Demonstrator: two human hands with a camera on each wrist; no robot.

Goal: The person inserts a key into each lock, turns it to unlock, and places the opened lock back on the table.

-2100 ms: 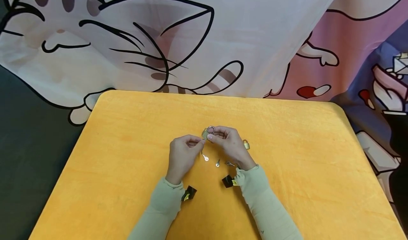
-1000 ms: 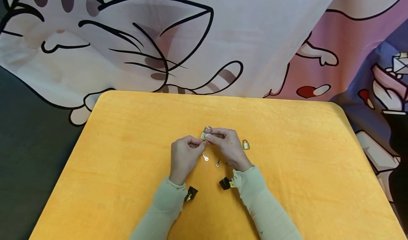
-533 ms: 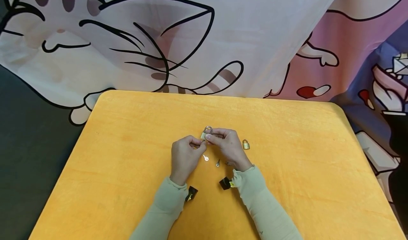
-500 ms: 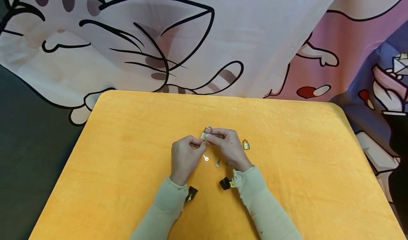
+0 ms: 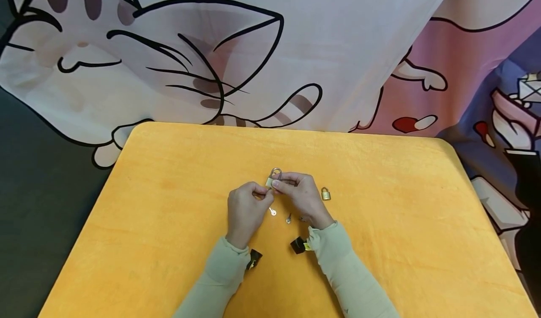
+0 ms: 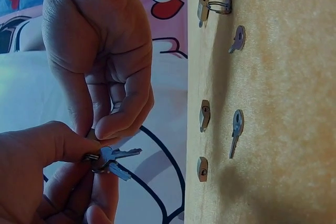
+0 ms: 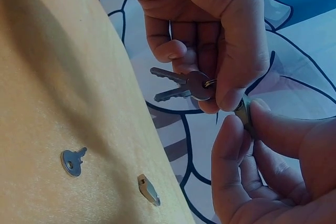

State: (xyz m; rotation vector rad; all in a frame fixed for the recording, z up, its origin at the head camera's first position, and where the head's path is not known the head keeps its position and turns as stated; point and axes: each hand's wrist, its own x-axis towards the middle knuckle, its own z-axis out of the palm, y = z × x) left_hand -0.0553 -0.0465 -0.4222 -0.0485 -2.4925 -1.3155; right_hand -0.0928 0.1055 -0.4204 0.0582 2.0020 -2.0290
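My right hand (image 5: 302, 196) pinches a small brass padlock (image 5: 269, 182), its shackle pointing up and away. My left hand (image 5: 246, 210) holds up close against it, thumb and fingertips at the lock's lower end. From the left fingers hang two silver keys (image 7: 195, 86) on a small ring, seen in both wrist views. What lies between the left fingertips at the lock is hidden by them. Below the hands, loose keys lie on the table: one key (image 5: 273, 212) near the left fingers, another key (image 5: 289, 218) between the wrists.
A second brass padlock (image 5: 326, 194) sits on the yellow table (image 5: 169, 214) right of my right hand. The left wrist view shows more padlocks, such as this padlock (image 6: 205, 115), and a ring (image 6: 219, 8) beside one. A cartoon-print cloth (image 5: 338, 50) hangs behind the table.
My right hand has shifted slightly left and down, turning the padlock and uncovering the one on the table. The left hand has edged right. Over the last half second both hands barely move.
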